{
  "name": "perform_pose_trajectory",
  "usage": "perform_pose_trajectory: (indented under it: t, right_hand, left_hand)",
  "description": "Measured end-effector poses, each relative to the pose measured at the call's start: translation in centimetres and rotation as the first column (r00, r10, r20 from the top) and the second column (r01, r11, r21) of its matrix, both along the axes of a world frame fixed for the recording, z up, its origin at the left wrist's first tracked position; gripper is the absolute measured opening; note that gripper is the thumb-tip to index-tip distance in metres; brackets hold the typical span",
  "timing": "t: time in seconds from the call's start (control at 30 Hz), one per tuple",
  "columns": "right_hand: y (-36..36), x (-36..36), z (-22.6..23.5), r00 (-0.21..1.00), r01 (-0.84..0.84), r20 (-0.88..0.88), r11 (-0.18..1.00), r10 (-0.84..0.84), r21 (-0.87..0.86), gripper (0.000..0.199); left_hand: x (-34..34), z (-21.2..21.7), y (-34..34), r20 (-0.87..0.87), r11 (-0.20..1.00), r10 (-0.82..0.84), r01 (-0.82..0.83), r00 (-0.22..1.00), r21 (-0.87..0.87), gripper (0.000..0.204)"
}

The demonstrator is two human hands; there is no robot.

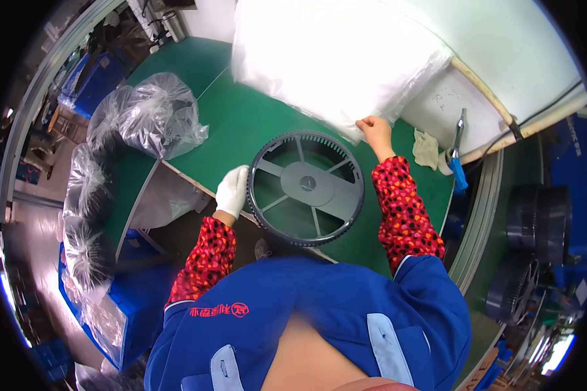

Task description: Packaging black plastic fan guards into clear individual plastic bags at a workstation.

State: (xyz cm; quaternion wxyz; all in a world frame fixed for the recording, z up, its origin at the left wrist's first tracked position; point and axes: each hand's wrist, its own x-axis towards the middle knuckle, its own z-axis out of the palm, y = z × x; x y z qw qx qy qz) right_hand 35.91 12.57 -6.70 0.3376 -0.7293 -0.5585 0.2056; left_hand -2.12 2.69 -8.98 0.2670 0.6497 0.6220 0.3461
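A round dark-grey plastic wheel-like part [338, 195], with spokes, a wide centre bar and a toothed rim, lies at the near edge of the green table. My left hand [232, 190], in a white glove, grips its left rim, fingers closed. Beyond the part, a stack of clear plastic bags [332, 58] looks bright white under the light. At the stack's near right corner is my bare right hand [376, 135], thumb and fingers pinched on the edge of a plastic bag. Red patterned sleeves cover both forearms.
Several bagged round parts [88, 195] line the left side, with a crumpled clear bag [163, 114] on the green table [215, 130]. A blue-handled tool [458, 159], a tape roll [445, 163] and a cloth [426, 149] sit at right. More dark round parts [535, 218] stand farther right.
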Motion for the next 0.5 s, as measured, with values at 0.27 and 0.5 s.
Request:
perform_pose_trajectory:
  t: [0.27, 0.5]
  right_hand:
    - [-2.6, -0.9, 1.0, 0.902, 0.324, -0.314, 0.945, -0.296, 0.041, 0.016]
    - [-2.8, -2.3, 3.3, 0.402, 0.316, -0.916, 0.940, -0.013, 0.125, 0.012]
  left_hand:
    - [2.6, 6.4, 3.5, 0.087, 0.974, -0.056, 0.035, 0.995, 0.225, 0.028]
    - [4.8, 9.0, 3.6, 0.245, 0.948, -0.276, 0.220, 0.929, 0.232, 0.025]
